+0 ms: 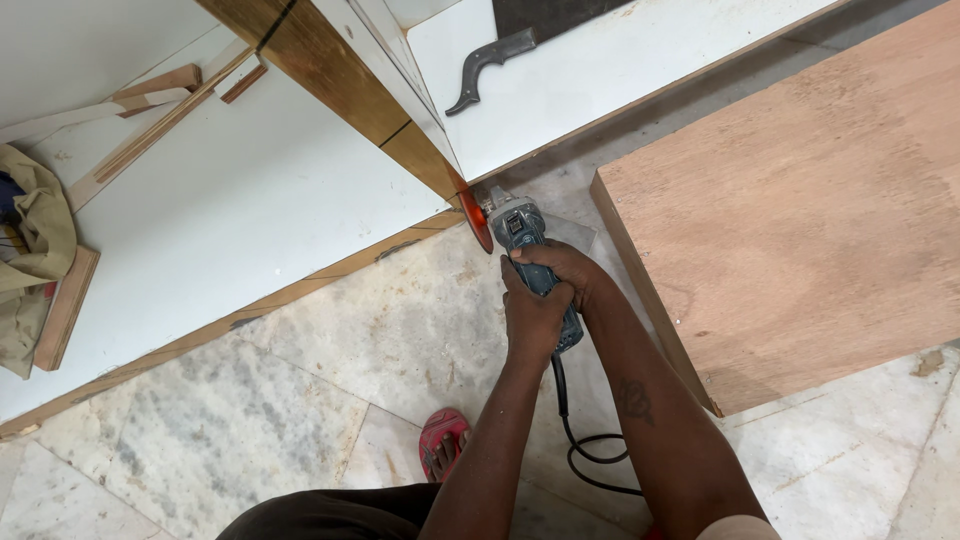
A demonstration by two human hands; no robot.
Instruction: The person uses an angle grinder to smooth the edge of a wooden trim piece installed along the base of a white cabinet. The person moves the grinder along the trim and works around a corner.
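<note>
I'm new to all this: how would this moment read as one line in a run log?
left hand: grips angle grinder body | right hand: grips grinder | orange disc: at wooden board end | cord: on marble floor

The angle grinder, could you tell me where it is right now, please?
In the head view, the angle grinder is at centre, gripped by both hands, its orange disc against the end of the upright wooden panel, left of the plywood board.

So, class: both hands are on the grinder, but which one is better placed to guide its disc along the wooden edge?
Probably the right hand: it grips the angle grinder nearer the orange disc at the wooden edge. The left hand wraps the rear, by the cable.
</note>
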